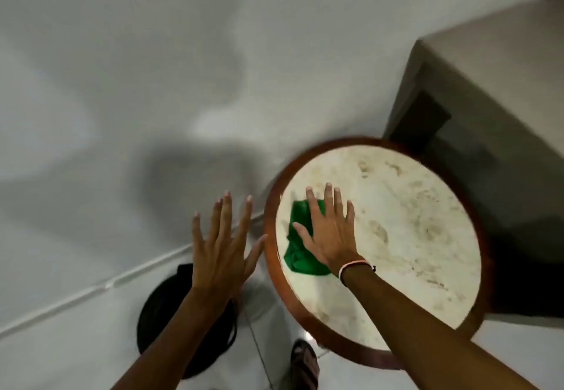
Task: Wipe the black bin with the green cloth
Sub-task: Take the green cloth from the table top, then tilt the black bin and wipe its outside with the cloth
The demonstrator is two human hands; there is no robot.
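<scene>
The green cloth lies crumpled on the left part of a round table top. My right hand rests flat on the cloth with fingers spread, not closed around it. My left hand hovers in the air left of the table, fingers apart and holding nothing. The black bin stands on the floor below my left forearm, which hides much of it.
The round table has a pale stained top and a brown wooden rim. A grey block-shaped piece of furniture stands behind it to the right. A white wall meets the white floor along a skirting line. My sandalled foot shows near the table's base.
</scene>
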